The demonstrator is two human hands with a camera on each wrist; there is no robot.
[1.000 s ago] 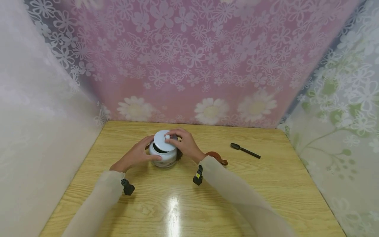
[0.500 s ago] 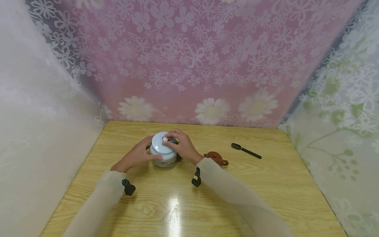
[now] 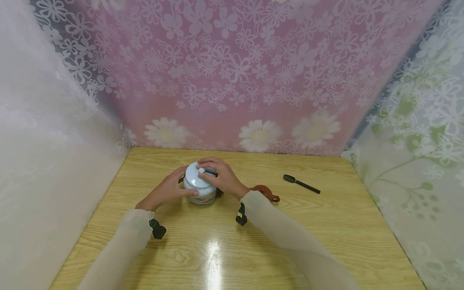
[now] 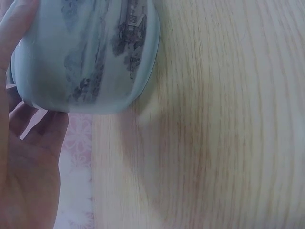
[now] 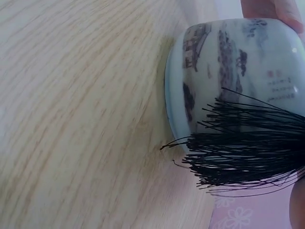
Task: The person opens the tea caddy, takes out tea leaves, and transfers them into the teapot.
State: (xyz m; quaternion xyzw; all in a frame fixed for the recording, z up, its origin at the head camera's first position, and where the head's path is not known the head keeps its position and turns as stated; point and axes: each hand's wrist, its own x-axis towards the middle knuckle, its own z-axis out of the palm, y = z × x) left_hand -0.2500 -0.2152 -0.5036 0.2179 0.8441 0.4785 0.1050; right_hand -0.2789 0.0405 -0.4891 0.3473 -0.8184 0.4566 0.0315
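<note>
A white lidded jar (image 3: 201,194) with a dark landscape print (image 5: 226,57) stands on the table, left of centre. My left hand (image 3: 166,190) grips its side, thumb at the front and fingers round the back. The white lid (image 3: 194,177) covers the mouth. My right hand (image 3: 225,177) is over the lid, thumb and forefinger either side of its round knob (image 3: 201,170). In the same hand is a brush whose black bristles (image 5: 238,143) hang beside the jar. Its handle is mostly hidden, with a dark strip showing under the fingers.
A small reddish-brown clay teapot (image 3: 266,193) lies right of the jar, partly behind my right wrist. Farther right is a black spoon-shaped tool (image 3: 301,184). The wooden table (image 3: 181,249) is bordered by flowered cloth walls (image 3: 253,80).
The lid was tilted with a dark gap at the jar's front; it has come down and sits on the jar. My right hand's fingers have spread further over it. My left hand stays put.
</note>
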